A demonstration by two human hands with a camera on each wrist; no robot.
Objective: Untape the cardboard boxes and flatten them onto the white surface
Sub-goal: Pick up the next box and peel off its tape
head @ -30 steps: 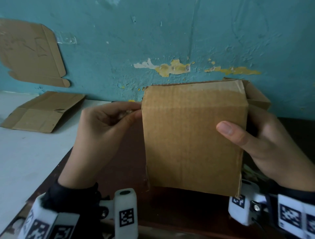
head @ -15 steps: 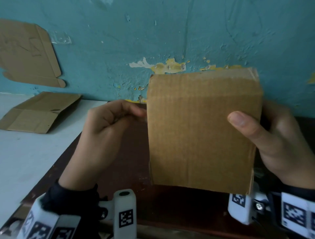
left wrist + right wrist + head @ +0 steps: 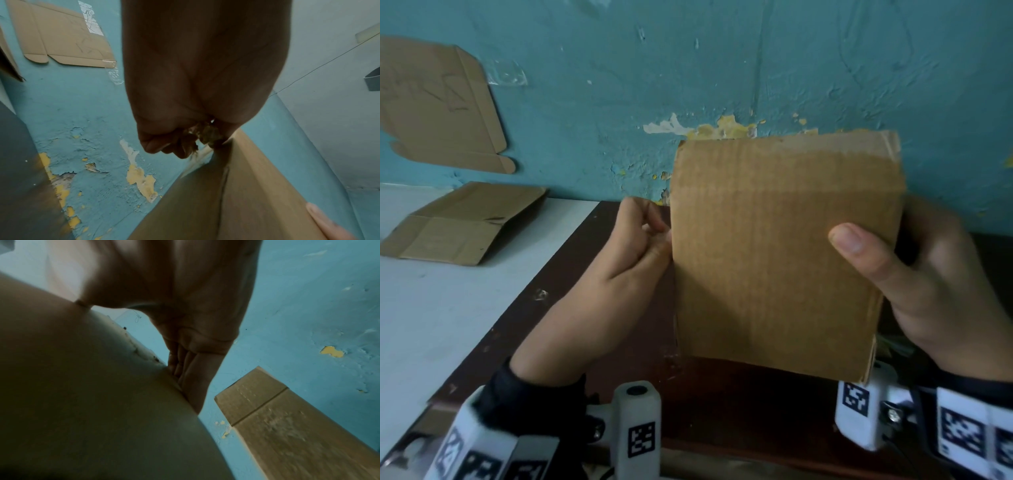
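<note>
A brown cardboard box (image 3: 774,257) is held upright above the dark table, its broad face toward me. My right hand (image 3: 935,281) grips its right side, thumb (image 3: 859,246) on the front and the other fingers behind. My left hand (image 3: 640,240) sits at the box's left edge with curled fingers. In the left wrist view those fingers (image 3: 164,146) pinch a crumpled bit of tape (image 3: 207,134) at the box (image 3: 236,203) corner. The right wrist view shows my right hand (image 3: 185,313) against the box wall (image 3: 82,386), with a flap (image 3: 287,426) sticking out beyond.
A flattened box (image 3: 458,226) lies on the white surface (image 3: 448,325) at the left. Another flat cardboard sheet (image 3: 438,106) is taped to the peeling teal wall. A dark brown tabletop (image 3: 619,342) lies under my hands.
The box has risen and turned squarer to me, hiding the rear right flap. My left hand has slid from the top left corner down the left edge, still pinching.
</note>
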